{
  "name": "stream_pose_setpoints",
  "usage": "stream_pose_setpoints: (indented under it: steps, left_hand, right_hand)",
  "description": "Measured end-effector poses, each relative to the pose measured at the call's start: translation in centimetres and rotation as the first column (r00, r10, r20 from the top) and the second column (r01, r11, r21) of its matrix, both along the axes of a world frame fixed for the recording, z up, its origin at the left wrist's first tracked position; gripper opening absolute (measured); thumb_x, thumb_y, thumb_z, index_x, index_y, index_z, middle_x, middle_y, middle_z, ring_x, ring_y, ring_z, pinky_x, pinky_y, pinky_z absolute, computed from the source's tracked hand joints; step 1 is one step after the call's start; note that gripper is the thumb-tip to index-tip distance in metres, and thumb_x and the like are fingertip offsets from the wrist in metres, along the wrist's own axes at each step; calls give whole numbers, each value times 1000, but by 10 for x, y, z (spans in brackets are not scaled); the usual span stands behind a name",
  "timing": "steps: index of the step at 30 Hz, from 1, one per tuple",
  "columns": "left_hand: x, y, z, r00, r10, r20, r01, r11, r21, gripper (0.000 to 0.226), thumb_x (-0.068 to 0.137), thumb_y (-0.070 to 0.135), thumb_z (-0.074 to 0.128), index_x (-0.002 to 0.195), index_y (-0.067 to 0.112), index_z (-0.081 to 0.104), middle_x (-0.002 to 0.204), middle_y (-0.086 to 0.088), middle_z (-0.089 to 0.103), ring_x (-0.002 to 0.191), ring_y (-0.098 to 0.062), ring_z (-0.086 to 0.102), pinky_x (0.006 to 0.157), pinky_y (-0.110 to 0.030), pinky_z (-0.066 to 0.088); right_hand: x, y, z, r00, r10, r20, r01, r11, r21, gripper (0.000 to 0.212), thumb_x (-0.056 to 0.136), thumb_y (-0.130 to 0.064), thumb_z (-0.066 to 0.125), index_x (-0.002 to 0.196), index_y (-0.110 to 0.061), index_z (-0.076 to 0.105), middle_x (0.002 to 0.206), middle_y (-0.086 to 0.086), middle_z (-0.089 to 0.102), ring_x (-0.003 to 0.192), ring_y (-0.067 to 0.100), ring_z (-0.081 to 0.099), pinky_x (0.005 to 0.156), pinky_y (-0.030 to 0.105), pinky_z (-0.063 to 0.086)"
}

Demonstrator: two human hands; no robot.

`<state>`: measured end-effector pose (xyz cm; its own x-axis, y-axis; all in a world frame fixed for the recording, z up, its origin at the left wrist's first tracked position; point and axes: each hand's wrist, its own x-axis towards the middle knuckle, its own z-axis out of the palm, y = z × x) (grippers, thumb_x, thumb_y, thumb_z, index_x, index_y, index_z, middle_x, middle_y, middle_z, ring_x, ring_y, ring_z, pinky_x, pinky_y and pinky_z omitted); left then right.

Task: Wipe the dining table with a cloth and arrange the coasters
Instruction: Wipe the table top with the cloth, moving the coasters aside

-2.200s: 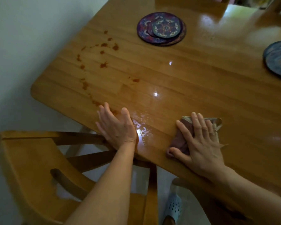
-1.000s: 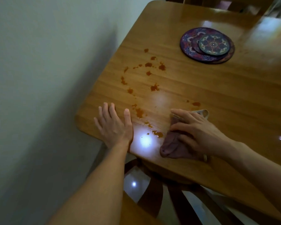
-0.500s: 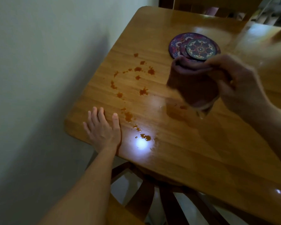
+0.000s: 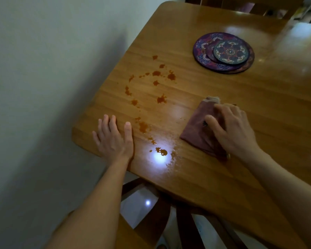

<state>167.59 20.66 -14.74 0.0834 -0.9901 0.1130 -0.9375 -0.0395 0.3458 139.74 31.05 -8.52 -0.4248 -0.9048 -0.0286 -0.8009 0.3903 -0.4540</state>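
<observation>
In the head view, the left hand (image 4: 113, 139) is laid flat on the wooden surface (image 4: 223, 180) near its corner, fingers straight and holding nothing. The folded mauve cloth (image 4: 197, 126) is pressed onto the surface by the right hand (image 4: 232, 130), whose fingers are spread and lightly bent over it. Reddish-brown stains (image 4: 156, 73) are scattered between the hands and beyond. The patterned coasters (image 4: 223, 53) are stacked farther back, well apart from the cloth.

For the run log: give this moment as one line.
left hand flat on table | right hand presses cloth | stains unwiped | coasters stacked
</observation>
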Motion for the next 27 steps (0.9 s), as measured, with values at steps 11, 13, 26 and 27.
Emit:
stream_pose_setpoints:
  steps: [11, 13, 26, 27]
  left_hand:
    - [2, 0, 2, 1000, 1, -26, -1, 1000, -9, 78, 91, 63, 6, 147, 20, 40, 159, 0, 28, 149, -16, 14, 120, -44, 3]
    - [2, 2, 3, 999, -7, -38, 6, 1000, -13, 77, 92, 61, 5, 147, 20, 40, 159, 0, 28, 149, -17, 14, 120, -45, 3]
    - [0, 5, 8, 997, 6, -77, -7, 1000, -15, 77, 92, 60, 4, 148, 20, 39, 159, 2, 27, 149, -14, 12, 121, -41, 2]
    - [0, 5, 9, 996, 4, -89, -6, 1000, -14, 77, 92, 61, 4, 148, 20, 39, 159, 2, 27, 149, -13, 12, 121, -40, 1]
  right_hand:
    - [97, -31, -41, 892, 399, -211, -391, 917, 81, 66, 97, -46, 27, 154, -15, 20, 162, 12, 16, 151, 26, 6, 122, 45, 8]
    - [80, 3, -41, 854, 470, -221, -460, 882, 102, 62, 96, -42, 30, 153, -18, 23, 161, 9, 20, 151, 22, 9, 122, 42, 10]
    - [121, 31, -43, 982, 80, -171, -66, 994, 82, 73, 95, -50, 26, 153, -6, 19, 161, 20, 13, 151, 31, 3, 122, 45, 4]
    - [131, 15, -43, 979, 106, -174, -94, 993, 71, 73, 96, -50, 26, 154, -7, 17, 161, 19, 11, 151, 30, 1, 122, 45, 3]
